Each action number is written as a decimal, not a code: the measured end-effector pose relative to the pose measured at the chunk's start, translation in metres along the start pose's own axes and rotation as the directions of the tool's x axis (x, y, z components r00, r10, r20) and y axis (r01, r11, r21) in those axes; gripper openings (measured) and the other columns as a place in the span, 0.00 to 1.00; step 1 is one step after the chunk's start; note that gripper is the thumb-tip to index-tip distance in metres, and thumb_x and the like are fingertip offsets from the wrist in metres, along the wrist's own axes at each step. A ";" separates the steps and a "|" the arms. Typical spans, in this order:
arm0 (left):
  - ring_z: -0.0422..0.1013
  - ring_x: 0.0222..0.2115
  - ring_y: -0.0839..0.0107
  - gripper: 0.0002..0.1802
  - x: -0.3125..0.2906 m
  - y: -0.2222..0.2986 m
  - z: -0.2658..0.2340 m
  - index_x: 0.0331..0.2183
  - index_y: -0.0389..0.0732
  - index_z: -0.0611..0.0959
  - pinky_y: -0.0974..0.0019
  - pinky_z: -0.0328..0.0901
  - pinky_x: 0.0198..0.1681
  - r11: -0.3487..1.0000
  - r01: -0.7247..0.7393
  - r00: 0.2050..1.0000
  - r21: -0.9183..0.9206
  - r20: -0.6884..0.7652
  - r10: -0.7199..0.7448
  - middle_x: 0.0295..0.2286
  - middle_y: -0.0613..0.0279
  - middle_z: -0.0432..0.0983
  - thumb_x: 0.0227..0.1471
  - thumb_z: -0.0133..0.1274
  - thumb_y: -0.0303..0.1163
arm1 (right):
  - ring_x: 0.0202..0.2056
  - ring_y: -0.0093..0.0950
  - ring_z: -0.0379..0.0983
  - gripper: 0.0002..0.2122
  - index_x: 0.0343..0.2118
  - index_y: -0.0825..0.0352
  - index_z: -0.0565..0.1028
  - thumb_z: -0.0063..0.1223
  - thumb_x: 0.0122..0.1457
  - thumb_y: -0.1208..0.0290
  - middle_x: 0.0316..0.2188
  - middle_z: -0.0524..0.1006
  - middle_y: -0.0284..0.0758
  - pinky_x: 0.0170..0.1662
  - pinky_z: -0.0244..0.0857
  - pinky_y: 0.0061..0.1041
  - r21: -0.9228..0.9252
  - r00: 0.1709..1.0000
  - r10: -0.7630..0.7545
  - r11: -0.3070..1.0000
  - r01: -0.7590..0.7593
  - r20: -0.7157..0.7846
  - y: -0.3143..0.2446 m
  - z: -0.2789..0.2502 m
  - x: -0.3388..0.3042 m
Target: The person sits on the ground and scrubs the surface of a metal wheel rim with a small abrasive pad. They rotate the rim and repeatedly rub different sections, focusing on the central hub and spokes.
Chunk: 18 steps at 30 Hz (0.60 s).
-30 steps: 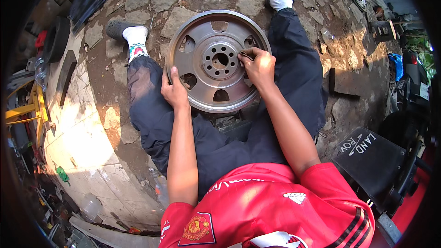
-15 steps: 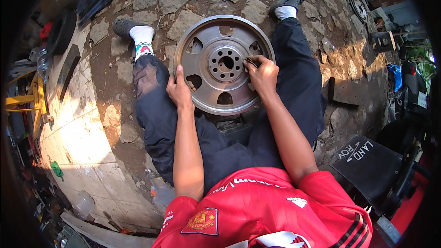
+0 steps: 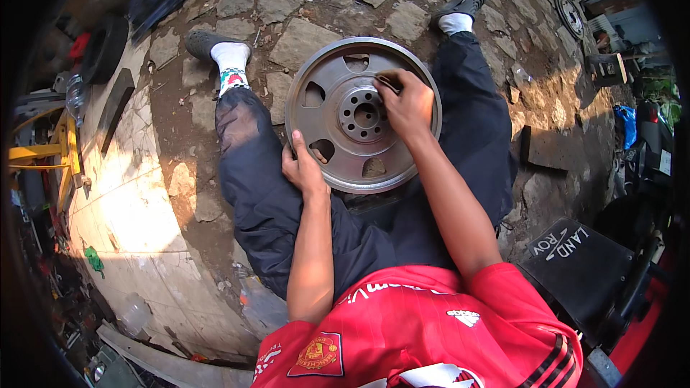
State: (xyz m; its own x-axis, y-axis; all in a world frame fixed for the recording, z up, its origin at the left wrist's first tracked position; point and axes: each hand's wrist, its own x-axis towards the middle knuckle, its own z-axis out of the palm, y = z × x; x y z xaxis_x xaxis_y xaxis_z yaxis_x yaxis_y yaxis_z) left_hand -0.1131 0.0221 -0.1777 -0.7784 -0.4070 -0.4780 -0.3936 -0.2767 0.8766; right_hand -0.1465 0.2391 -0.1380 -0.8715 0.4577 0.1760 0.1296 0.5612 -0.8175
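Observation:
A round, grey-brown metal flywheel (image 3: pixel 338 133), with a ring of bolt holes at its hub and several windows, stands tilted between my legs. My left hand (image 3: pixel 305 169) grips its lower left rim, thumb in front; some fingers show through a window from behind. My right hand (image 3: pixel 408 106) is closed in a pinch on a small dark folded piece (image 3: pixel 386 84), which looks like sandpaper. It rests against the flywheel's face, just above and right of the hub. The right palm hides part of the disc's right side.
Uneven stone paving (image 3: pixel 302 43) lies ahead, and a pale tiled strip (image 3: pixel 136 208) runs along the left. There, a dark bar (image 3: pixel 116 110), a yellow metal stand (image 3: pixel 54 152) and a tyre (image 3: pixel 105 49) are seen. A dark block (image 3: pixel 548 149) and black panel (image 3: pixel 575 251) are at right.
My right hand has slid with the dark piece from right of the hub to its upper right. The flywheel has turned slightly counterclockwise. The whole view has shifted a little.

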 end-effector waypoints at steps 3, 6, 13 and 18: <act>0.69 0.16 0.75 0.24 -0.008 -0.004 -0.002 0.44 0.31 0.83 0.67 0.64 0.19 1.000 0.005 1.000 -0.021 -0.018 -0.006 0.24 0.63 0.76 0.70 0.57 0.47 | 0.37 0.40 0.84 0.07 0.38 0.64 0.86 0.71 0.57 0.74 0.34 0.85 0.39 0.44 0.75 0.37 -0.067 0.964 0.029 0.997 -0.048 -0.265 -0.003 -0.044 -0.025; 0.70 0.17 0.76 0.24 -0.014 -0.004 -0.002 0.46 0.31 0.82 0.67 0.65 0.19 0.999 0.028 0.999 -0.038 -0.038 -0.029 0.24 0.63 0.77 0.71 0.57 0.46 | 0.36 0.24 0.80 0.08 0.43 0.66 0.85 0.69 0.64 0.71 0.34 0.85 0.32 0.42 0.72 0.25 0.244 0.885 0.326 0.936 -0.253 -0.333 0.056 -0.053 -0.048; 0.72 0.20 0.74 0.23 -0.036 0.003 0.002 0.49 0.34 0.78 0.68 0.68 0.22 0.980 0.123 0.988 -0.154 -0.068 -0.135 0.27 0.61 0.76 0.71 0.56 0.47 | 0.32 0.16 0.75 0.10 0.46 0.71 0.83 0.67 0.67 0.70 0.34 0.83 0.29 0.39 0.70 0.19 0.660 0.827 0.523 0.699 -0.276 -0.209 0.075 -0.047 -0.032; 0.73 0.26 0.69 0.27 -0.057 -0.012 -0.001 0.50 0.39 0.71 0.64 0.72 0.26 0.945 0.200 0.974 -0.258 -0.050 -0.220 0.33 0.59 0.71 0.71 0.54 0.54 | 0.35 0.16 0.76 0.11 0.47 0.71 0.84 0.68 0.67 0.70 0.36 0.83 0.29 0.42 0.70 0.19 0.492 0.871 0.462 0.804 -0.333 -0.166 0.078 -0.052 -0.001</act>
State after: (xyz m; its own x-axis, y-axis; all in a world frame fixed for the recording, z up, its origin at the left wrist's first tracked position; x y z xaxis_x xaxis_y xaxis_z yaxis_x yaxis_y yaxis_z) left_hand -0.0633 0.0478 -0.1613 -0.6473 -0.3792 -0.6613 -0.4014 -0.5679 0.7186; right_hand -0.1107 0.3180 -0.1737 -0.6208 0.7725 -0.1338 0.1620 -0.0406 -0.9860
